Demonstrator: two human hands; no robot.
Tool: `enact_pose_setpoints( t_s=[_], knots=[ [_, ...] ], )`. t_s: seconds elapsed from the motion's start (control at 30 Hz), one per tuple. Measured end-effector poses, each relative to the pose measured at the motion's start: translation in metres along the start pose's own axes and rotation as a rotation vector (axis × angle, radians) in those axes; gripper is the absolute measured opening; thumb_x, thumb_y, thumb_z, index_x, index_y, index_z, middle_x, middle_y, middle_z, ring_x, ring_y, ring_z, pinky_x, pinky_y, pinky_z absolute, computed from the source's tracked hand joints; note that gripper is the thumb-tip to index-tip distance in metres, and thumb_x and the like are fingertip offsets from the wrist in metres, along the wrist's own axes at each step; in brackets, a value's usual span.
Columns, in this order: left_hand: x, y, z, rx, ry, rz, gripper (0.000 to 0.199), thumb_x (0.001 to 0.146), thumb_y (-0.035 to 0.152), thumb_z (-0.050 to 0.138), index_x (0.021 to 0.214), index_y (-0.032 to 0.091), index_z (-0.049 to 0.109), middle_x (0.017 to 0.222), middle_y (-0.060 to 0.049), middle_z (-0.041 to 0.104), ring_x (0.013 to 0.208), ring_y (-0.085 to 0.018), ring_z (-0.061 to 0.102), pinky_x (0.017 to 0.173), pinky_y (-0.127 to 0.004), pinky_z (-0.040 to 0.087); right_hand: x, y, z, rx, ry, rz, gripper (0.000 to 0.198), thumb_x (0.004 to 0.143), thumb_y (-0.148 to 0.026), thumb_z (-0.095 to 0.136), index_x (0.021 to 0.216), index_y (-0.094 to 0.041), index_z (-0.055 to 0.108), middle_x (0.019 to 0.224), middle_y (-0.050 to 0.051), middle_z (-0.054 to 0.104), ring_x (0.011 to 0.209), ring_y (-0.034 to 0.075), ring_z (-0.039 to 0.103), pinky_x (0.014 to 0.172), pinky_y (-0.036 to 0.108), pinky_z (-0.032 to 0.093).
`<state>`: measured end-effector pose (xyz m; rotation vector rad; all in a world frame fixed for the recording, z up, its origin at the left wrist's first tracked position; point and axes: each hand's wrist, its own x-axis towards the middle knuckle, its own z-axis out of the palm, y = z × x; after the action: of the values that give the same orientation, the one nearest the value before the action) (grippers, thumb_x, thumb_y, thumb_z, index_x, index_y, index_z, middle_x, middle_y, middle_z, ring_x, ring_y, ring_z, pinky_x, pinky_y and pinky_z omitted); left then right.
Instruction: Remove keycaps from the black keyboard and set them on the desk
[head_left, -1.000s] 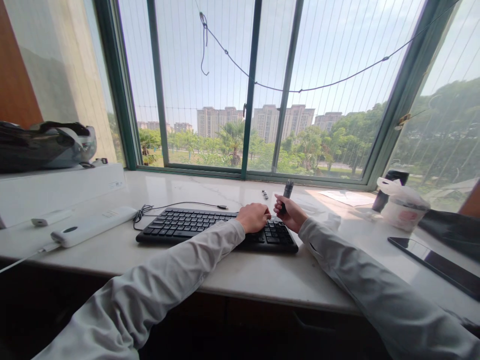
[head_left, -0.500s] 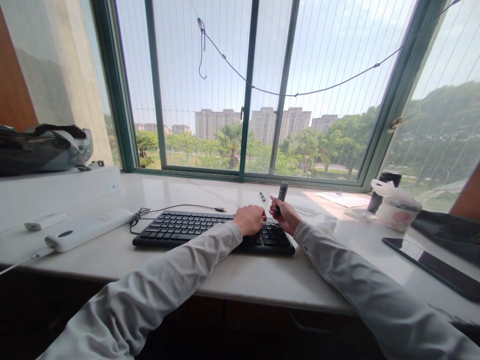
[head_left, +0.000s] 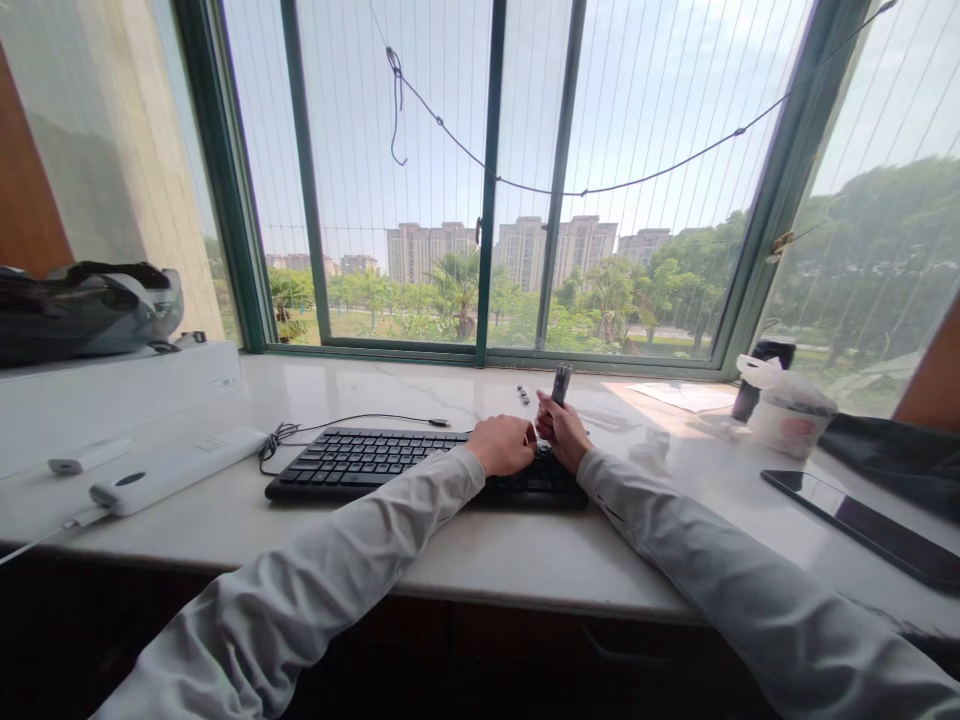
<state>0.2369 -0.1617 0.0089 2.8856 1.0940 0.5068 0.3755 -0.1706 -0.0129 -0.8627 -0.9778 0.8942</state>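
Observation:
A black keyboard (head_left: 375, 462) lies on the pale stone sill (head_left: 525, 560) in front of me. My left hand (head_left: 504, 444) rests curled on the keyboard's right end, fingers closed on the keys. My right hand (head_left: 561, 434) hovers right beside it, over the number pad, gripping a small dark cylindrical tool (head_left: 560, 384) that points upward. The two hands nearly touch. Both arms wear pale long sleeves.
A white power strip (head_left: 176, 468) and a white box (head_left: 112, 385) with a dark bag (head_left: 82, 310) on top sit left. The keyboard cable (head_left: 352, 418) loops behind. Right: a bagged cup (head_left: 791, 410), a dark bottle (head_left: 757, 375), paper (head_left: 690, 396), a tablet (head_left: 862, 525). Small dark bits (head_left: 523, 394) lie near the window.
My right hand with the dark tool has moved left, closer to my left hand and over the keyboard's right end. The view has shifted slightly.

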Motion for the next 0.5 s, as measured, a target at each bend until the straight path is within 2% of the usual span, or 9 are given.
enact_pose_setpoints(
  t_s=[0.17, 0.3, 0.5],
  knots=[
    [0.005, -0.003, 0.006, -0.114, 0.038, 0.0, 0.028, 0.083, 0.04, 0.049, 0.1, 0.028, 0.069, 0.099, -0.001, 0.071, 0.094, -0.022, 0.064, 0.082, -0.032, 0.049, -0.001, 0.001, -0.001, -0.03, 0.009, -0.042, 0.044, 0.067, -0.048, 0.071, 0.06, -0.022, 0.036, 0.048, -0.01, 0.026, 0.042, 0.006, 0.021, 0.038, 0.023, 0.021],
    [0.012, -0.005, 0.01, -0.204, 0.005, -0.028, 0.029, 0.08, 0.047, 0.056, 0.1, 0.031, 0.07, 0.099, 0.002, 0.072, 0.093, -0.021, 0.065, 0.079, -0.029, 0.049, -0.002, 0.0, 0.001, -0.07, 0.005, -0.04, 0.04, 0.068, -0.038, 0.067, 0.056, -0.023, 0.032, 0.045, -0.009, 0.024, 0.041, 0.006, 0.019, 0.037, 0.024, 0.016],
    [0.018, -0.009, 0.014, -0.282, -0.017, -0.095, 0.032, 0.072, 0.053, 0.064, 0.095, 0.033, 0.074, 0.095, 0.002, 0.073, 0.092, -0.021, 0.066, 0.076, -0.026, 0.048, -0.001, 0.002, 0.006, -0.133, 0.137, -0.047, 0.034, 0.067, -0.03, 0.059, 0.051, -0.024, 0.03, 0.042, -0.008, 0.023, 0.038, 0.007, 0.02, 0.035, 0.026, 0.015]
  ],
)
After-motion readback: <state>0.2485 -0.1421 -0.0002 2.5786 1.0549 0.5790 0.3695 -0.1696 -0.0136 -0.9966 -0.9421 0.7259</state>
